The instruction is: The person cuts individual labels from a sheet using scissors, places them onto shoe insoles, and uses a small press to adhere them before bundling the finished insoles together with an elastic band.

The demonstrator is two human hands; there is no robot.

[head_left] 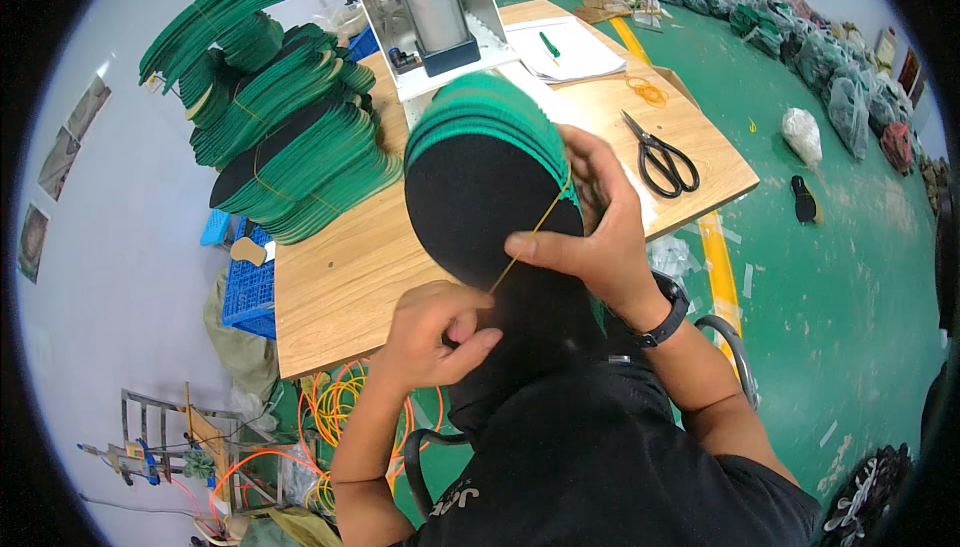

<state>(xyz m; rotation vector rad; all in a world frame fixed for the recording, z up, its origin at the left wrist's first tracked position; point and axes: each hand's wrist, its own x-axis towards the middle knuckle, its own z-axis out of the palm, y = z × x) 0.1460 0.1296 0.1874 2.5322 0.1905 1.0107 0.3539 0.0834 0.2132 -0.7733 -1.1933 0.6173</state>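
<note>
Your stack of shoe insoles, black face up with green edges fanned behind, hides its own lower end against your dark shirt, and your right palm is tucked behind it. Your left hand has its grip pinched shut on a yellow rubber band, stretched up across the stack to your right hand, whose grip clamps the stack's edge. The wooden surface carries bundled green insoles, black scissors, papers and a press machine, cut off at the top. Green floor lies rightward.
</note>
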